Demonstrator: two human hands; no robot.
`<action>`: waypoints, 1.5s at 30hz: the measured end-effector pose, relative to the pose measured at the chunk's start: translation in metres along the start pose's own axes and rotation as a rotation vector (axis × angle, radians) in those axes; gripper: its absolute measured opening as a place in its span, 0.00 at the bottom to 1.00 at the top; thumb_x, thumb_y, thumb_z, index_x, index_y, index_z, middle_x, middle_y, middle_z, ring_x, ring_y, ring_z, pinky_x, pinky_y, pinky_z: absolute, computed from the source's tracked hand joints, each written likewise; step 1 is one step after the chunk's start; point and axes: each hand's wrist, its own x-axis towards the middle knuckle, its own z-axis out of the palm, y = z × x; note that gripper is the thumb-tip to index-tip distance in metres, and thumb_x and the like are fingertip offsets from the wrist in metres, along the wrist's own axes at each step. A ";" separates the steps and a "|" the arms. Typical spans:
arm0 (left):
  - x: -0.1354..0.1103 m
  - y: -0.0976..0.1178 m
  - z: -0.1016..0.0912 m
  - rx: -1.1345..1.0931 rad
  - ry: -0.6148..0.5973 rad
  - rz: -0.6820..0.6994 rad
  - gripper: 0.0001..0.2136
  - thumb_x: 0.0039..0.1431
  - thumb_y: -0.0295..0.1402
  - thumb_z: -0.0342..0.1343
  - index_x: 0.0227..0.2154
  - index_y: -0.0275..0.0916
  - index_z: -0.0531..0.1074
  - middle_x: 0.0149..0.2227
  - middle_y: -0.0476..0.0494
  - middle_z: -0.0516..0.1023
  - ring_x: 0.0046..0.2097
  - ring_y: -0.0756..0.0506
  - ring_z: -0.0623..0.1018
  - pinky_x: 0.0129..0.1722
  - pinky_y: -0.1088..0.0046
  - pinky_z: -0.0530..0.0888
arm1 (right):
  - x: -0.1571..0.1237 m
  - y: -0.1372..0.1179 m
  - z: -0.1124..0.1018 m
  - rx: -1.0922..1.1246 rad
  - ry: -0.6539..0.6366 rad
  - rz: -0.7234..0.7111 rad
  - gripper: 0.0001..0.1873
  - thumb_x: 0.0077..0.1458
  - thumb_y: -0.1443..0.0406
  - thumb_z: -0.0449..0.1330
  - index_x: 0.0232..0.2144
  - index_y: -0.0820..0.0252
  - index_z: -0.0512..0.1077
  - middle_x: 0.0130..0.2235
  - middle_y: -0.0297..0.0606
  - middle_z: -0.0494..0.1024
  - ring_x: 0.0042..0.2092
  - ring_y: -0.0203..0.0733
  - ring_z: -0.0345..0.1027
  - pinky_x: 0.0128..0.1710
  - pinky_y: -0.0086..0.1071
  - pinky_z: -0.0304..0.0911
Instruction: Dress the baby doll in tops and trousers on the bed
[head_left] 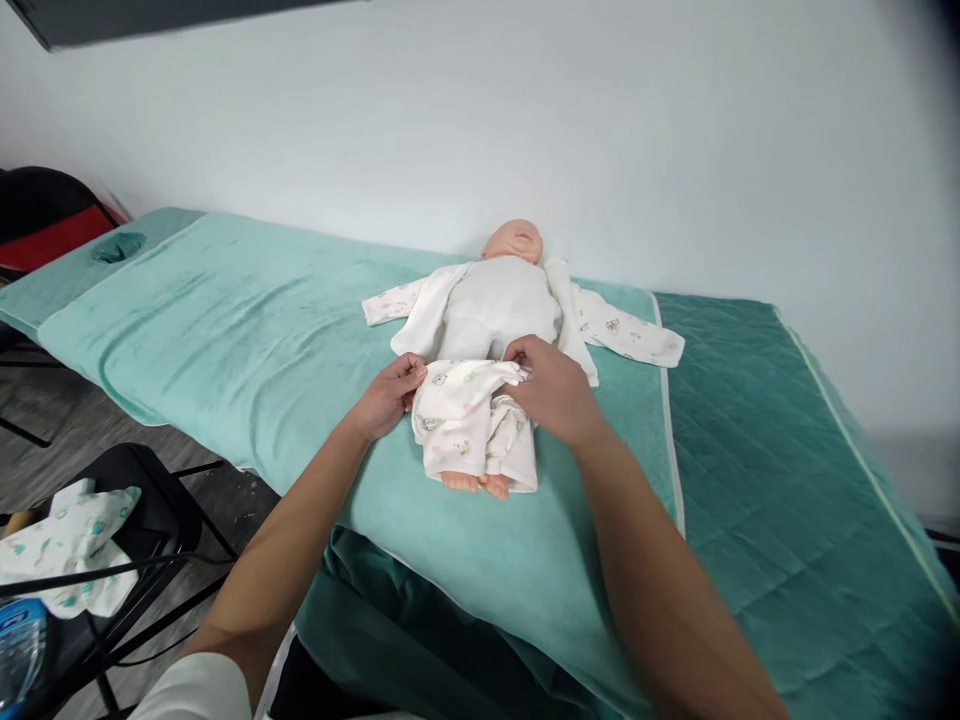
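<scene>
A baby doll (514, 240) lies on its back on the bed, head toward the wall and feet toward me. White printed baby pants (457, 420) cover its legs, with the feet (476, 484) showing at the cuffs. My left hand (391, 393) pinches the waistband at its left corner. At the right side of the waistband, my right hand (556, 392) grips the fabric, its fingertips partly hidden in the folds. The doll's white torso (499, 305) is bare between the spread halves of a printed baby jacket (622, 328), whose sleeves stretch out to both sides.
A light green sheet (225, 320) covers the bed, with a darker quilted cover (765, 450) at the right. At the lower left, a black chair (161, 490) holds a printed cloth (75, 540) and a clear plastic bottle (22, 640). The wall (450, 120) runs behind the bed.
</scene>
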 end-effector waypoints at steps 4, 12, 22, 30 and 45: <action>0.004 -0.002 0.001 0.033 0.037 0.001 0.19 0.54 0.47 0.68 0.31 0.39 0.67 0.24 0.56 0.60 0.24 0.55 0.58 0.22 0.78 0.55 | -0.001 0.011 -0.017 0.244 -0.212 -0.012 0.14 0.52 0.58 0.68 0.38 0.55 0.73 0.40 0.33 0.78 0.40 0.42 0.69 0.40 0.33 0.61; 0.007 -0.008 0.004 0.100 0.090 0.066 0.15 0.57 0.46 0.66 0.34 0.39 0.72 0.26 0.54 0.65 0.27 0.54 0.62 0.27 0.79 0.59 | 0.003 0.036 -0.011 0.362 0.313 0.012 0.12 0.58 0.55 0.63 0.37 0.56 0.73 0.38 0.37 0.77 0.40 0.41 0.71 0.43 0.36 0.66; 0.013 -0.005 0.001 0.230 0.060 0.086 0.15 0.52 0.43 0.69 0.33 0.37 0.77 0.31 0.49 0.74 0.32 0.52 0.70 0.33 0.76 0.65 | 0.019 0.092 -0.006 0.093 0.279 0.510 0.14 0.55 0.53 0.59 0.36 0.58 0.68 0.40 0.44 0.77 0.41 0.48 0.71 0.47 0.42 0.65; 0.007 0.004 -0.003 0.289 -0.182 0.039 0.15 0.51 0.38 0.71 0.38 0.38 0.76 0.37 0.48 0.69 0.35 0.52 0.68 0.34 0.77 0.66 | 0.009 0.096 -0.032 -0.171 0.254 0.618 0.20 0.51 0.58 0.61 0.46 0.58 0.71 0.42 0.46 0.78 0.42 0.51 0.71 0.45 0.42 0.65; 0.040 -0.008 -0.012 0.850 0.520 0.485 0.17 0.57 0.39 0.65 0.47 0.43 0.72 0.55 0.39 0.70 0.59 0.39 0.69 0.56 0.61 0.68 | 0.006 0.053 -0.006 0.186 0.310 0.095 0.08 0.60 0.59 0.57 0.38 0.56 0.72 0.39 0.39 0.77 0.40 0.42 0.71 0.42 0.37 0.67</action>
